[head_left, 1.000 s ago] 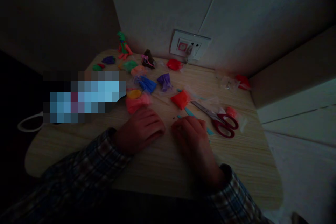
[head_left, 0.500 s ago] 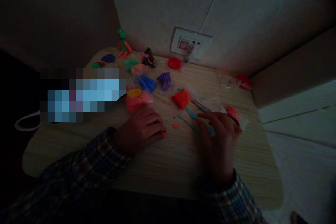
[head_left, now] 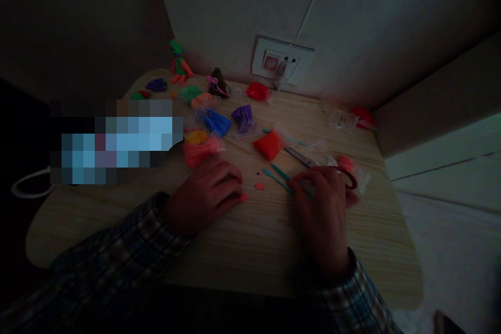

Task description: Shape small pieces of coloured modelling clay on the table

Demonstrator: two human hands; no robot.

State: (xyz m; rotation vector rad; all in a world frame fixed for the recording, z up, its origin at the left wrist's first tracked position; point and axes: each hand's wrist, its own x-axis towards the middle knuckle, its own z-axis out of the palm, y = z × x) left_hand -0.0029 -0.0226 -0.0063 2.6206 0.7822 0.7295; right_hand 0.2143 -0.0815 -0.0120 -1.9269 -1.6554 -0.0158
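Observation:
My left hand [head_left: 209,188] rests curled on the wooden table [head_left: 242,250], its fingertips pinched on a small piece of pink clay [head_left: 243,198]. My right hand [head_left: 323,201] lies over the red handles of the scissors [head_left: 332,172], fingers bent around them and touching thin teal modelling tools [head_left: 278,176]. A small pink clay blob [head_left: 260,186] sits on the table between the two hands. The light is dim.
Several bags of coloured clay lie across the back of the table: pink [head_left: 199,151], red [head_left: 268,144], blue [head_left: 217,122], purple [head_left: 243,116]. Clay figures [head_left: 178,62] stand at the far edge. A wall socket [head_left: 279,62] is behind. A blurred screen [head_left: 117,141] sits left.
My right hand left the spot beside my left hand, moved right to the scissors and closed over their handles. The small pink blob it covered now lies uncovered. My left hand stayed put.

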